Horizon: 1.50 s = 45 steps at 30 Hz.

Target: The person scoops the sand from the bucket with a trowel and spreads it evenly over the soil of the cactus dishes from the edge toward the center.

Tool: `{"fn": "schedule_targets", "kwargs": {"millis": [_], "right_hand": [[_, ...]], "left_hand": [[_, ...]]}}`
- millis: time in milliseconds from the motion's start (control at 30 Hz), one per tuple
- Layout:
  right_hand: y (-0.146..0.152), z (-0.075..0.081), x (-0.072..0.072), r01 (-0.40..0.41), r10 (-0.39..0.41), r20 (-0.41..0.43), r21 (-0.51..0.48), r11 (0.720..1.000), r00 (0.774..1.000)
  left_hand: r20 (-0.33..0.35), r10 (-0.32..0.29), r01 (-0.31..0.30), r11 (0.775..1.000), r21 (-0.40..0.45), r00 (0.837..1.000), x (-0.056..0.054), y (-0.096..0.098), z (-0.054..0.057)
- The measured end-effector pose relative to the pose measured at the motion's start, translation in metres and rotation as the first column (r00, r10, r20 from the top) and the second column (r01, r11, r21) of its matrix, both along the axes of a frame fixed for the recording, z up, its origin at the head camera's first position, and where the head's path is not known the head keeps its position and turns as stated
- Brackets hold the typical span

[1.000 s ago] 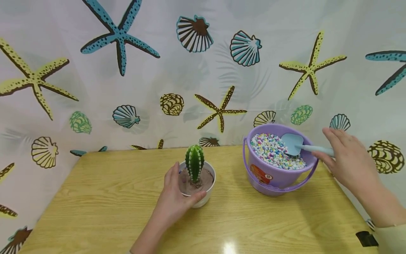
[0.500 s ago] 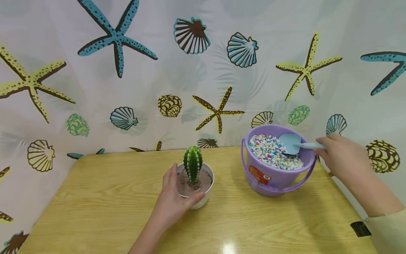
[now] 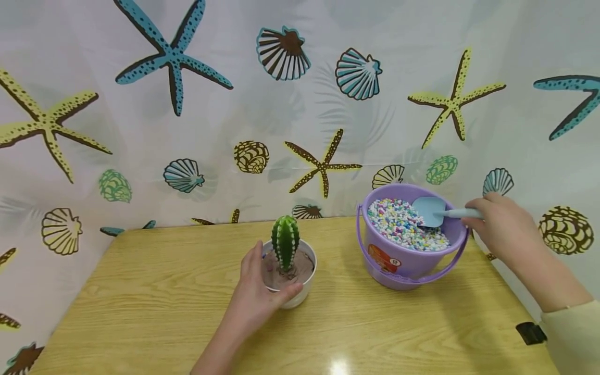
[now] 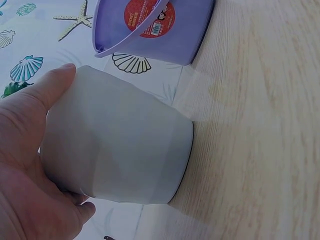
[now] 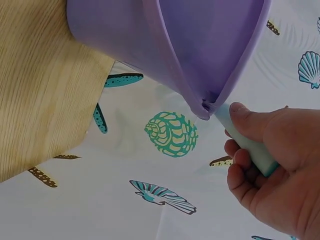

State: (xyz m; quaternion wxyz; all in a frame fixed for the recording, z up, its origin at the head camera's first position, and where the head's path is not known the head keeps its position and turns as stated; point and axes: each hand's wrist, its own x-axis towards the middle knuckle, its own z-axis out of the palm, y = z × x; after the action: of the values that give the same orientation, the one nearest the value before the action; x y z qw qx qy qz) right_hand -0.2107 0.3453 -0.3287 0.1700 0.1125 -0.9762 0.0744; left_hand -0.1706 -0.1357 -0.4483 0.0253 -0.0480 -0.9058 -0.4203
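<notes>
A green cactus (image 3: 285, 242) stands upright in brown soil in a white flowerpot (image 4: 120, 140), which rests on the wooden table. My left hand (image 3: 255, 297) grips the pot from its near left side, thumb along the near rim, fingers round the far left. At the right, a light blue toy shovel (image 3: 430, 212) lies with its blade on the colourful beads (image 3: 403, 221) inside a purple bucket (image 3: 398, 268). Its handle (image 5: 250, 145) sticks out over the bucket's right rim. My right hand (image 3: 503, 224) holds that handle with thumb and curled fingers.
The bucket's purple carrying handle (image 3: 436, 278) hangs down in front of it. Behind the wooden table (image 3: 164, 291) hangs a white curtain (image 3: 211, 120) printed with starfish and shells. A small black object (image 3: 530, 333) shows at the table's right edge.
My right hand has closed its fingers round the shovel handle, which it held more loosely a second ago. The left hand and the pot have kept their place.
</notes>
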Motion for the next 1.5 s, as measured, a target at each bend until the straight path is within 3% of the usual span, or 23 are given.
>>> {"fn": "schedule_targets", "kwargs": {"millis": [133, 433, 900, 1500], "right_hand": [[0.002, 0.001, -0.001, -0.009, 0.009, 0.003, -0.014, 1.000, 1.000], [0.007, 0.013, -0.001, 0.007, 0.001, 0.147, -0.050, 0.999, 0.989], [0.013, 0.017, -0.009, 0.021, 0.007, 0.261, -0.104, 0.994, 0.965], [0.016, 0.004, -0.015, -0.010, 0.068, 0.268, -0.211, 0.977, 0.961]], "left_hand": [[0.002, 0.000, 0.000, 1.000, 0.004, 1.000, 0.000, 0.000, 0.000], [0.012, -0.007, 0.007, 1.000, 0.005, 1.000, 0.001, 0.000, 0.001], [0.020, -0.020, 0.019, 0.999, 0.041, 1.000, -0.003, -0.002, 0.000], [0.028, -0.008, 0.006, 0.998, 0.068, 1.000, -0.005, 0.000, -0.002]]}}
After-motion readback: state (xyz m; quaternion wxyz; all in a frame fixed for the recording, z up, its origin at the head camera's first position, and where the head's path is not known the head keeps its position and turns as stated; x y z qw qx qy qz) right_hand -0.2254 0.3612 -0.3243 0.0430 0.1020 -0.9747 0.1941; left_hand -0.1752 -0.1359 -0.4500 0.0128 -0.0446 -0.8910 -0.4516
